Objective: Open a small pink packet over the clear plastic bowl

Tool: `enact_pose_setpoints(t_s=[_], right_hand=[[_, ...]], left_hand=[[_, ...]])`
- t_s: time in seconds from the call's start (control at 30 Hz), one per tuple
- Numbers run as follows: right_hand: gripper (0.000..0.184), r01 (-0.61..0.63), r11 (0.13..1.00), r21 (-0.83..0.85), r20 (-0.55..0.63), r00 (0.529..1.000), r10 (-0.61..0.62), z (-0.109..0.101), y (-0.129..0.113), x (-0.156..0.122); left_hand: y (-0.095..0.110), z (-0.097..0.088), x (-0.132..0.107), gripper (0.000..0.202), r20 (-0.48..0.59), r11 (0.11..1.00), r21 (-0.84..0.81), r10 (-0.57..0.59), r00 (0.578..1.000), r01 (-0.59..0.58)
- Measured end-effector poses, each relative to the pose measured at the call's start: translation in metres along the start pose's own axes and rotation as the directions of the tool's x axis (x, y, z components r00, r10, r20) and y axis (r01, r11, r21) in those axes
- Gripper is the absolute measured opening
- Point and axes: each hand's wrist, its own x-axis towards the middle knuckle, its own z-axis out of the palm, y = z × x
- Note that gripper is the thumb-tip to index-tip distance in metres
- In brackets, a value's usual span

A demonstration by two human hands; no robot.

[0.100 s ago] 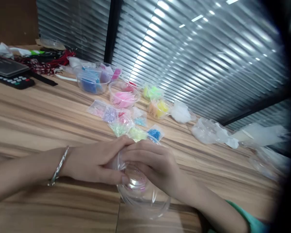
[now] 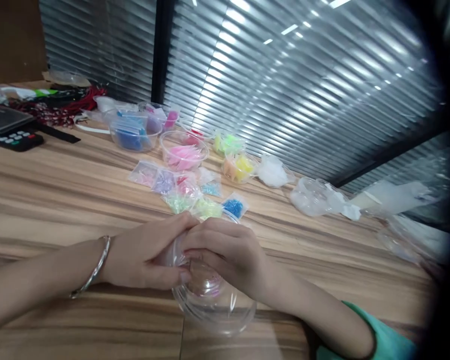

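Filling the lower part of the view, the wood-grain tabletop (image 2: pixel 52 200) runs back to the slatted blinds (image 2: pixel 285 95). At its near edge, below the middle of the view, is a round clear plastic bowl (image 2: pixel 230 315), its rim looking doubled on the near side. The left hand (image 2: pixel 142 257) is partly closed on the bowl's left side, thumb across the front, its other fingers mostly hidden. The right hand (image 2: pixel 230 255) arches over the bowl with fingers bent together, their tips meeting the left hand above glossy clear plastic; whether it grips anything itself I cannot tell. A green sleeve (image 2: pixel 382 332) covers the right upper arm. A heap of red and black cords (image 2: pixel 71 102) lies at far left, and clear plastic bags (image 2: pixel 315 197) lie at right. Behind the hands stand a tub of blue pieces (image 2: pixel 133 137), a tub of pink strips (image 2: pixel 185 157) and a smaller tub of yellow and orange pieces (image 2: pixel 240 169). A black remote control (image 2: pixel 15 140) sits at left. Just beyond the bowl, small packets include a purple packet (image 2: pixel 164 181), a yellow-green packet (image 2: pixel 207 207) and a dark blue packet (image 2: pixel 233 206). Thinnest is the silvery bracelet (image 2: pixel 97 266) on the left wrist.
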Motion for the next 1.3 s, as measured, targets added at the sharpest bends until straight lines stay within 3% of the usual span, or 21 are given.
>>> enact_pose_setpoints(t_s=[0.1,0.2,0.57,0.7,0.8,0.9,1.03,1.07,1.1,1.23,1.3], right_hand=[[0.012,0.042,0.999,-0.013,-0.057,0.997,-0.043,0.006,0.006,0.002],[0.02,0.034,0.999,-0.006,-0.023,0.999,-0.034,0.008,0.009,0.006],[0.015,0.054,0.995,-0.081,-0.011,0.998,-0.056,0.008,0.006,0.02],[0.016,0.021,0.996,-0.086,-0.037,0.999,-0.024,0.003,0.003,0.026],[0.016,-0.015,0.997,-0.082,-0.196,0.981,-0.002,-0.005,0.002,0.023],[0.016,-0.116,0.993,-0.036,-0.431,0.898,0.09,-0.009,0.008,0.008],[0.018,-0.173,0.957,0.232,-0.685,0.67,0.287,0.001,0.032,-0.022],[0.019,-0.177,0.951,0.253,-0.707,0.637,0.307,0.004,0.04,-0.029],[0.019,-0.185,0.952,0.242,-0.709,0.636,0.304,0.007,0.046,-0.034],[0.02,-0.232,0.954,0.192,-0.621,0.723,0.301,0.012,0.064,-0.044],[0.021,-0.232,0.954,0.189,-0.597,0.744,0.299,0.011,0.067,-0.045]], left_hand=[[-0.005,-0.002,-0.003,0.043,0.033,0.999,0.035,0.027,0.999,-0.028],[-0.01,-0.004,-0.005,0.044,-0.009,0.997,0.064,0.044,0.999,-0.043],[-0.019,-0.01,-0.006,0.025,-0.119,0.981,0.195,0.003,0.993,0.021],[-0.023,-0.015,-0.005,0.026,-0.161,0.988,0.138,-0.053,0.985,0.076],[-0.022,-0.019,-0.004,0.028,-0.238,0.996,-0.037,-0.089,0.967,0.082],[-0.022,-0.021,-0.003,0.031,-0.345,0.955,-0.287,-0.178,0.922,0.077],[-0.025,-0.021,0.002,0.037,-0.475,0.884,-0.467,-0.268,0.838,0.018],[-0.026,-0.02,0.003,0.04,-0.5,0.876,-0.481,-0.268,0.824,-0.006],[-0.026,-0.02,0.004,0.044,-0.517,0.872,-0.489,-0.268,0.813,-0.023],[-0.022,-0.016,0.005,0.046,-0.532,0.852,-0.521,-0.291,0.795,-0.037],[-0.018,-0.015,0.006,0.045,-0.547,0.844,-0.534,-0.309,0.778,-0.041]])
